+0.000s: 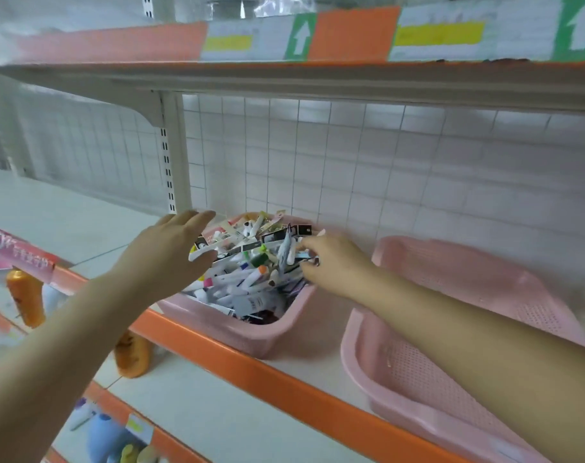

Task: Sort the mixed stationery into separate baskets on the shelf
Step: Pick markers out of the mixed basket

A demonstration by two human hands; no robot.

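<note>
Our left hand (171, 252) hovered flat, fingers straight & spread, holding nothing. Right hand (331, 265) had its fingers curled into the markers (247, 279), couldn't tell if it gripped any. White plastic barrels w/ coloured caps, jumbled, mostly slanting back-right, piled in the pink perforated basket (267, 339) on the shelf (251, 369).

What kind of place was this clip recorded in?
Probably a shop. There is a metal shelf with an orange front edge, price labels with green arrows on the shelf above, and bottles stocked below.
</note>
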